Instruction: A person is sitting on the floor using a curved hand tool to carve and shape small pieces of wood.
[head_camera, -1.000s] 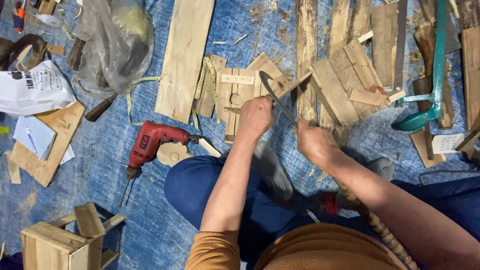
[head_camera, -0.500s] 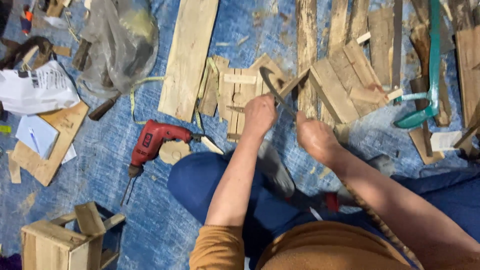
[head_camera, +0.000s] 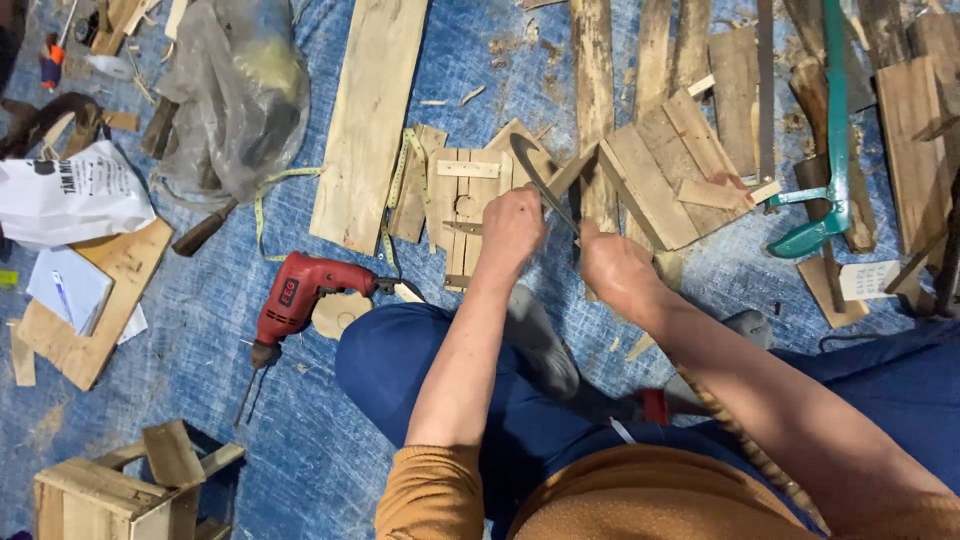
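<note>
- Left hand (head_camera: 512, 225) curled shut around the handle end of a curved dark blade (head_camera: 540, 180), fingers pressed together.
- Right hand (head_camera: 612, 265) closed too, just beside the left, gripping a narrow wooden strip (head_camera: 572, 172); cannot tell how firmly.
- Blade rising up and away from the left hand, crossing the strip between both hands.
- Just beyond the left hand, a small slatted wooden panel (head_camera: 468, 205) flat on the blue tarp (head_camera: 300, 420).
- Left of that hand, a red power drill (head_camera: 300, 295) near the knee, with a yellow measuring tape (head_camera: 392, 200) trailing above it.
- Farther left, a long pale plank (head_camera: 370, 120) and a crumpled plastic bag (head_camera: 235, 95).
- Beyond the right hand, loose boards (head_camera: 660, 180); off to its right, a teal-framed saw (head_camera: 825, 180).
- Near the left elbow, a small wooden crate (head_camera: 110, 490).
</note>
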